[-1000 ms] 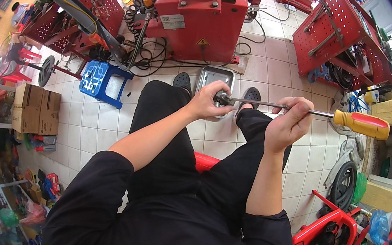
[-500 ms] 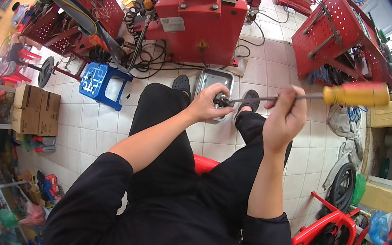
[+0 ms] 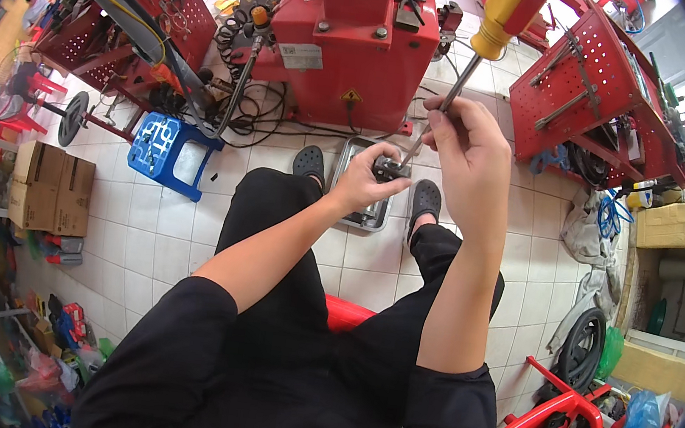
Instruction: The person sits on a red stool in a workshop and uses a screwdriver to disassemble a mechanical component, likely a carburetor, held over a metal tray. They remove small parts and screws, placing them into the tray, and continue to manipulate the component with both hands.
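Right hand (image 3: 472,149)—screwdriver (image 3: 491,37), left hand (image 3: 359,181)—metal part (image 3: 386,168)

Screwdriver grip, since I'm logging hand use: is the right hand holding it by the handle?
No, the right hand grips the metal screwdriver shaft, and the yellow-and-red handle sticks out untouched.

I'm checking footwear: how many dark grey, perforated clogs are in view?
2: the left dark grey, perforated clog, left of the shallow metal tray, and the right clog, right of it. Others may be hidden.
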`<action>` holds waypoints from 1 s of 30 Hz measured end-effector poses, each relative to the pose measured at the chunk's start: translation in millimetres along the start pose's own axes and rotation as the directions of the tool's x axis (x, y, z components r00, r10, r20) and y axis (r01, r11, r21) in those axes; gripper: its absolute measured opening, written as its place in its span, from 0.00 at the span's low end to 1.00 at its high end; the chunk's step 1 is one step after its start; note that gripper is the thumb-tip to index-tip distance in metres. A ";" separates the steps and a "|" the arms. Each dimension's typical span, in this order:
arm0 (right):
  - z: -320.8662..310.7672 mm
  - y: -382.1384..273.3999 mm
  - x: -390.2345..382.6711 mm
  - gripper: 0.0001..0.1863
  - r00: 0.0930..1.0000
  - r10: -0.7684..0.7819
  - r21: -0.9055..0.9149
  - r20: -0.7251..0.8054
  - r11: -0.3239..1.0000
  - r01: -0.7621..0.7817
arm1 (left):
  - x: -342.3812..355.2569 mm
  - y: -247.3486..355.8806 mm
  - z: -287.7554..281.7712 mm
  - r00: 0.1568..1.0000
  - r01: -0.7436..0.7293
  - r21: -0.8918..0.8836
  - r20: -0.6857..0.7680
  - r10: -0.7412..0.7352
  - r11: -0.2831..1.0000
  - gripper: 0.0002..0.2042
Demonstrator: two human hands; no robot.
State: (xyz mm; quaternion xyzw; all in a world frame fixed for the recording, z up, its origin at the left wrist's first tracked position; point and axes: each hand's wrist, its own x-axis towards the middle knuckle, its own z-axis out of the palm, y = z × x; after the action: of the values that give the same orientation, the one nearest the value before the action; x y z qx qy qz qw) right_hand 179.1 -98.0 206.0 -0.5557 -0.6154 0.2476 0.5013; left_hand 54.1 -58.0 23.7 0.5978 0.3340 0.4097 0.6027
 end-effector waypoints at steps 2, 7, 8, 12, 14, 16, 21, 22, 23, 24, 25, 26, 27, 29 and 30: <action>3.5 10.2 -0.4 0.06 1.000 -0.016 -0.007 -0.017 1.000 0.016 | -0.9 -7.5 -2.1 1.000 -0.001 0.008 0.013 0.001 1.000 0.17; 0.9 32.8 -0.5 0.05 0.999 -0.008 0.105 -0.046 0.994 0.013 | 5.9 -12.4 5.1 0.999 0.016 -0.031 0.042 -0.015 0.999 0.16; 1.0 34.4 -0.3 0.06 0.998 0.008 0.123 -0.058 0.992 0.000 | 7.0 -11.9 6.9 0.999 0.019 -0.047 0.047 -0.017 0.999 0.16; 2.3 32.6 -0.1 0.09 0.995 0.069 0.178 -0.074 0.982 -0.055 | 7.5 -12.9 8.9 0.998 0.019 -0.052 0.054 -0.016 0.998 0.16; 0.4 30.6 0.3 0.09 0.993 0.098 0.219 -0.060 0.972 -0.082 | 8.7 -14.5 9.3 0.997 0.020 -0.062 0.072 -0.015 0.998 0.16; -3.3 30.9 0.3 0.08 0.992 0.124 0.283 -0.035 0.953 -0.109 | 8.2 -14.7 9.7 0.995 0.055 -0.073 0.083 -0.049 0.996 0.16; -7.4 33.8 -1.5 0.08 0.999 0.028 0.077 -0.024 0.997 -0.026 | 7.5 -17.3 8.1 0.994 0.069 -0.043 0.090 -0.065 0.997 0.16; -8.0 34.9 -2.2 0.08 1.000 -0.003 0.020 -0.021 1.000 0.003 | 8.0 -18.0 8.2 0.994 0.063 -0.026 0.093 -0.060 0.998 0.16; -9.1 33.5 -2.6 0.07 1.000 0.007 -0.021 -0.018 1.000 -0.007 | 8.2 -18.5 8.5 0.994 0.057 -0.010 0.097 -0.056 0.998 0.16; -10.4 31.2 -3.0 0.07 1.000 0.017 -0.062 -0.016 0.998 -0.018 | 7.7 -19.0 9.3 0.993 0.062 -0.037 0.099 -0.058 0.997 0.16; -11.0 30.1 -3.2 0.07 1.000 0.026 -0.100 -0.015 0.995 -0.027 | 7.1 -17.3 10.0 0.993 0.067 -0.062 0.101 -0.061 0.996 0.16; -10.2 30.2 -2.9 0.07 1.000 0.004 -0.064 -0.031 0.998 -0.006 | 6.8 -15.6 10.4 0.993 0.072 -0.087 0.103 -0.063 0.994 0.16; -7.9 30.6 -2.2 0.07 0.999 -0.018 -0.028 -0.047 0.999 0.017 | 7.0 -14.5 10.4 0.993 0.069 -0.092 0.098 -0.060 0.993 0.16; -1.5 31.8 -3.4 0.06 0.997 -0.007 0.118 -0.072 0.993 0.015 | 6.7 -15.1 10.3 0.994 0.063 -0.104 0.091 -0.054 0.993 0.16; 3.2 33.2 -4.7 0.07 0.997 0.025 0.228 -0.076 0.974 -0.007 | 7.0 -15.5 10.3 0.995 0.059 -0.100 0.089 -0.050 0.993 0.16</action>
State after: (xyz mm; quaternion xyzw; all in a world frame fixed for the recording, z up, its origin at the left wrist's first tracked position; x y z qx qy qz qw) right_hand 190.2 -93.0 174.6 -0.5090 -0.5584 0.2985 0.5832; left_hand 67.8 -55.6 9.5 0.5738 0.3022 0.3833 0.6576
